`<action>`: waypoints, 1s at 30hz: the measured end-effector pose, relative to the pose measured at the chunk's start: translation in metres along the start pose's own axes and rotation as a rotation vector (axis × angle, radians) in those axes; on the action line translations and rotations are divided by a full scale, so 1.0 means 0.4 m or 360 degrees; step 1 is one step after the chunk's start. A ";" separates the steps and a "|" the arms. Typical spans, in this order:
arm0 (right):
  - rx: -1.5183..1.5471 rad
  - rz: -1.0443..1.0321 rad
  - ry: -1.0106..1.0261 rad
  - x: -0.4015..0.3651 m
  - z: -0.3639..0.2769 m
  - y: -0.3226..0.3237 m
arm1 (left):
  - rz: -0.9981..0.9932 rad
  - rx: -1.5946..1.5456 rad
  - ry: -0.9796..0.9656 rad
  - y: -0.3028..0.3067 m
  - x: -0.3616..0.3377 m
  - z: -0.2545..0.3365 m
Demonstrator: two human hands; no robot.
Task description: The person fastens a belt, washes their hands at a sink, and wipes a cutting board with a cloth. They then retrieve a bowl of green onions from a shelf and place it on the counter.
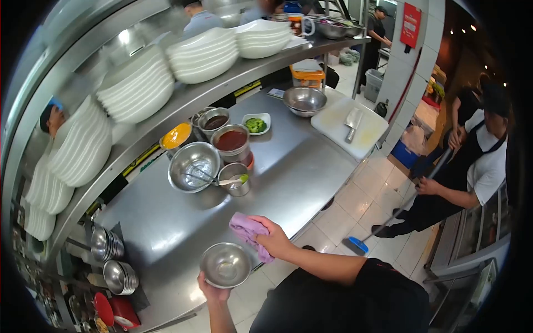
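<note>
My left hand [214,289] grips the rim of a small metal bowl [226,265], tilted so that its bare inside faces me. Bunched in my right hand [270,237] is a purple cloth [244,226], held just beside the bowl's upper right. Both hands are over the front edge of the steel table [294,183]. Farther back on it stand a larger mixing bowl [194,166] with a whisk in it and a small metal pot [235,180] with utensils. Behind these is a pot of red-brown sauce [231,141].
Stacked white plates [202,55] line the shelf above. Nested metal bowls [120,277] stand at left. A cleaver [352,123] lies on a cutting board [333,119] at the back right. To the right, a person [472,155] holds a long-handled blue broom [355,245].
</note>
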State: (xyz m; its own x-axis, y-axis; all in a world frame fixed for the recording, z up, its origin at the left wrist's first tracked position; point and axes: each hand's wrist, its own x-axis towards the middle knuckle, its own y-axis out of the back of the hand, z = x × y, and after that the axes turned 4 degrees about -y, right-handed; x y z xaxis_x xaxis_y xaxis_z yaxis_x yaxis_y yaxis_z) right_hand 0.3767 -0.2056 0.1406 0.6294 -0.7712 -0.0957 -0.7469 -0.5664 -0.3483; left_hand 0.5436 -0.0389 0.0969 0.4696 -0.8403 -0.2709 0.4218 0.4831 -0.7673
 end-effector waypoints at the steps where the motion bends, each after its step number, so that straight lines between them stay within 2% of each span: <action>1: -0.0022 0.0083 0.0168 -0.011 -0.028 0.020 | -0.0068 0.0011 0.0102 -0.046 0.021 -0.030; 2: -0.0046 0.0163 0.0335 -0.019 -0.059 0.045 | -0.0082 0.0027 0.0098 -0.083 0.048 -0.066; 3: -0.0038 0.0160 0.0341 -0.024 -0.098 0.074 | -0.0116 0.0005 0.0145 -0.111 0.073 -0.105; 5: 0.0749 0.0249 0.0117 -0.026 -0.179 0.163 | -0.0141 -0.0004 0.0187 -0.174 0.106 -0.170; 8: 0.0921 0.0079 0.0258 -0.040 -0.286 0.372 | -0.0127 -0.0115 0.0302 -0.307 0.152 -0.265; 10: 0.1022 0.0004 0.0495 -0.072 -0.378 0.490 | -0.0355 0.0013 0.0355 -0.397 0.178 -0.320; 11: 0.1051 -0.0012 0.0451 -0.082 -0.411 0.525 | -0.0472 -0.0057 0.0446 -0.407 0.204 -0.350; 13: 0.0955 0.0178 0.0839 -0.103 -0.454 0.588 | -0.0453 0.0006 0.0470 -0.453 0.246 -0.418; 14: 0.0967 0.0195 0.0818 -0.108 -0.443 0.614 | -0.0500 0.0053 0.0514 -0.486 0.260 -0.457; 16: 0.0012 0.0594 0.0489 -0.105 -0.418 0.657 | -0.0494 0.0212 0.0454 -0.570 0.270 -0.537; 18: -0.1360 0.0567 0.0972 -0.063 -0.406 0.692 | -0.0511 0.0360 0.0365 -0.684 0.265 -0.613; 19: -0.1360 0.0573 0.0976 -0.041 -0.385 0.697 | -0.0429 0.0511 0.0310 -0.747 0.243 -0.639; 20: -0.1589 0.0650 0.0920 -0.018 -0.360 0.698 | -0.0353 0.0670 0.0255 -0.786 0.236 -0.660; 21: -0.1813 0.0735 0.0851 -0.005 -0.345 0.701 | -0.0534 0.0776 0.0148 -0.793 0.254 -0.683; 22: -0.1803 0.0769 0.0846 -0.004 -0.340 0.704 | -0.0555 0.0794 0.0165 -0.797 0.263 -0.694; 25: -0.1357 0.0625 0.0447 -0.011 -0.365 0.734 | -0.0546 0.0762 0.0447 -0.836 0.312 -0.714; 26: -0.1361 0.0681 0.0443 -0.010 -0.375 0.757 | -0.0609 0.0847 0.0438 -0.850 0.328 -0.725; 28: -0.1499 0.0446 0.0446 -0.007 -0.393 0.801 | -0.0724 0.0983 0.0408 -0.868 0.360 -0.744; 30: -0.1601 0.0435 0.0529 0.008 -0.415 0.850 | -0.0871 0.0930 0.0442 -0.876 0.421 -0.752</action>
State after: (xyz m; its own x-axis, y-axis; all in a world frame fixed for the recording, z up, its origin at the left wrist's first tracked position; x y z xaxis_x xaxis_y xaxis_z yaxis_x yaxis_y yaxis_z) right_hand 0.0894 -0.4489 0.1766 0.4391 -0.8614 0.2554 -0.7812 -0.2256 0.5821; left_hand 0.2416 -0.4235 0.1452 -0.0928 -0.9857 -0.1407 0.9031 -0.0238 -0.4287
